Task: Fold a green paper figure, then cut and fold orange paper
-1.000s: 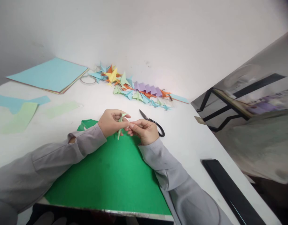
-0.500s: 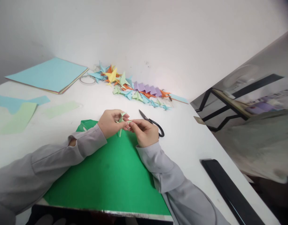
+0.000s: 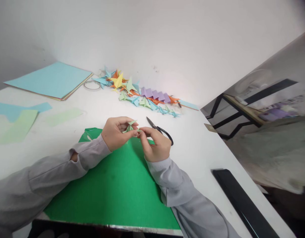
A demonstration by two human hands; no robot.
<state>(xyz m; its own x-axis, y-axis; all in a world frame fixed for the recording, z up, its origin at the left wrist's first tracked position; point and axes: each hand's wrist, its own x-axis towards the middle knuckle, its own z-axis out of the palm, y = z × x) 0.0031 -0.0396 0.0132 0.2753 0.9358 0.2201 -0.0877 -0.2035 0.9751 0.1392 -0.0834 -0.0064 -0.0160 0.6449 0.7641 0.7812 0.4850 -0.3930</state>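
Observation:
Between my fingers is a small pale green folded-paper crane (image 3: pixel 130 126), held over the far end of a green sheet (image 3: pixel 112 191). My left hand (image 3: pixel 117 133) is closed around its body, with the thumb toward me. Thumb and forefinger of my right hand (image 3: pixel 156 142) pinch a pointed tip of the paper on its right side. Part of the crane is hidden behind the fingers. Black-handled scissors (image 3: pixel 164 134) lie just beyond my right hand, their blades pointing away to the left.
Along the wall lies a row of colourful folded-paper pieces (image 3: pixel 145 96). A tape roll (image 3: pixel 92 85) and a stack of coloured paper (image 3: pixel 48 81) are at the back left. Loose green paper (image 3: pixel 22 125) lies at left. A long black object (image 3: pixel 244 201) rests near the right edge.
The crane has tilted in my fingers, and its lower point no longer hangs as visibly below. My right hand has shifted slightly toward me. The view has moved a little.

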